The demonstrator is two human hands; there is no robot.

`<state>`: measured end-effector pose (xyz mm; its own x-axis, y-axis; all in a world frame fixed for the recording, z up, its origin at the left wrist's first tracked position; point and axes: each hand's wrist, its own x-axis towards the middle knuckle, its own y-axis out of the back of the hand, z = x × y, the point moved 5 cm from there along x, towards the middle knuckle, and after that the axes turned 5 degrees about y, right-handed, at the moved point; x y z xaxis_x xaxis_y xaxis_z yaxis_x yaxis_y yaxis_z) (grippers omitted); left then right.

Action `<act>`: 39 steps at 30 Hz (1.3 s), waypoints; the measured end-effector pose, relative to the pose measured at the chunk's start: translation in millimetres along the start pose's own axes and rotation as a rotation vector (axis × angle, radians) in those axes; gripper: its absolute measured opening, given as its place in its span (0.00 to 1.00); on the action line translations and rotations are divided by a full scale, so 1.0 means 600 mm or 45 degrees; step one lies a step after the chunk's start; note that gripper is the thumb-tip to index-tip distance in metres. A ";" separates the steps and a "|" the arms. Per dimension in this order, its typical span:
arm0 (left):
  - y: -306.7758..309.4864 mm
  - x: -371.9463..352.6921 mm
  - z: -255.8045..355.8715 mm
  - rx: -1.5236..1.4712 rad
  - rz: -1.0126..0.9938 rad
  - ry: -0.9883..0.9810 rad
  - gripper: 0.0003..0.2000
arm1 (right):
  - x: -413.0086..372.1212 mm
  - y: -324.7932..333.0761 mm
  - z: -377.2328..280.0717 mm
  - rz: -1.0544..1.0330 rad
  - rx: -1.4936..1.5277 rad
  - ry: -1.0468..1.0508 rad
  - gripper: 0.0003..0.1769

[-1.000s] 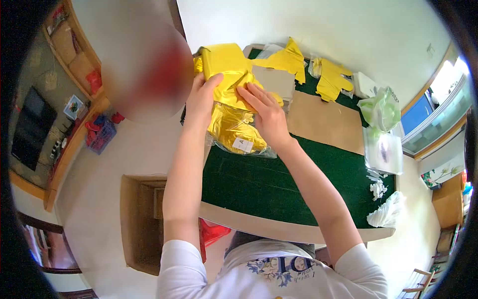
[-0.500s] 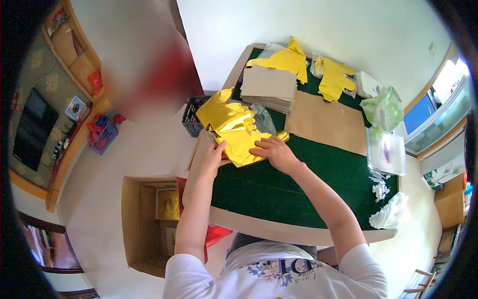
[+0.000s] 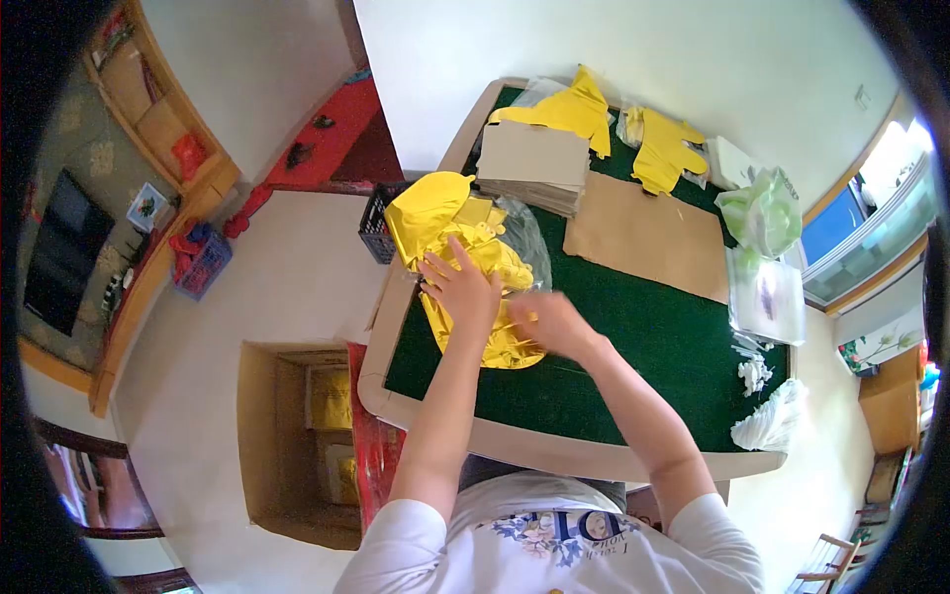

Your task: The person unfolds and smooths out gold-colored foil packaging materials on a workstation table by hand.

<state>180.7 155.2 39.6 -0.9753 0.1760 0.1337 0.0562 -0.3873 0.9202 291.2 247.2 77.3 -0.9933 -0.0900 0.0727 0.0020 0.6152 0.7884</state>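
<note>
the gold foil point(image 3: 450, 213) lies in a loose, crumpled heap by the left edge of the table point(image 3: 594, 441), partly over its pale rim and partly on the green top. the left hand point(image 3: 463, 287) is palm down on the heap, its fingers apart and touching the foil. the right hand point(image 3: 556, 325) is at the heap's right side with its fingers bent in and blurred; whether they are closed on any foil, i cannot tell.

clear plastic point(image 3: 526, 236) shows beside the heap, on the side away from the left edge. a black crate point(image 3: 376, 226) is just outside the left edge. toward the far left corner is a stack of grey board point(image 3: 534, 158), and a yellow piece point(image 3: 574, 107) lies behind it, partly hidden by it. another yellow piece point(image 3: 665, 153) lies along the far edge. right of the stack, a brown cardboard sheet point(image 3: 643, 240) lies flat.

a pale green bag point(image 3: 760, 213) sits near the far right corner. along the right edge come a clear packet point(image 3: 765, 297), then white scraps point(image 3: 754, 369), then a white bundle point(image 3: 770, 416) near the near right corner.

on the floor, left of the table, an open cardboard box point(image 3: 275, 445) holds golden packets point(image 3: 331, 396). red material point(image 3: 376, 455) shows between the box and the near left corner. farther left is a blue basket point(image 3: 204, 267) with red things in it.
</note>
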 end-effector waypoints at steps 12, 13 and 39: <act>0.013 0.007 -0.017 -0.255 -0.164 0.065 0.44 | 0.148 -0.039 0.074 0.466 0.320 -0.474 0.18; 0.014 0.013 -0.025 -0.351 -0.106 0.058 0.43 | 0.139 -0.025 0.044 0.556 0.263 -0.335 0.20; 0.148 0.034 -0.178 -1.753 -1.055 0.259 0.23 | -0.143 0.032 0.086 0.824 1.060 -0.392 0.05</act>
<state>143.2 27.8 84.9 -0.6558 0.6653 -0.3568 -0.5868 -0.7466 -0.3136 370.5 306.8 54.6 -0.8191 0.5685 0.0772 0.5694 0.8220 -0.0118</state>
